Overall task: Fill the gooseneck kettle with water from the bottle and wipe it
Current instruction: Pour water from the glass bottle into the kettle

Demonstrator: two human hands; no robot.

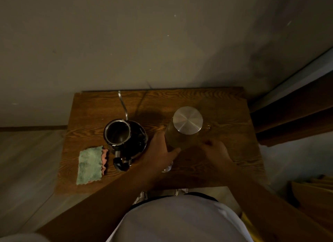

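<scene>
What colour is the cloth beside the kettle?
Pale green, with a pink edge, in the head view: cloth, left of the kettle.

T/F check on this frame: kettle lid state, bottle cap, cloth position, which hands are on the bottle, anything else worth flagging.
1. The kettle is open, no lid on it. True.
2. The bottle is uncapped. False: its metal cap is on.
3. The cloth lies to the right of the bottle. False: it lies left of the kettle, near the table's front edge.
4. Both hands are at the bottle. True: left hand and right hand flank its lower body.
5. The kettle spout points toward the person. False: it points away, toward the wall.
</scene>
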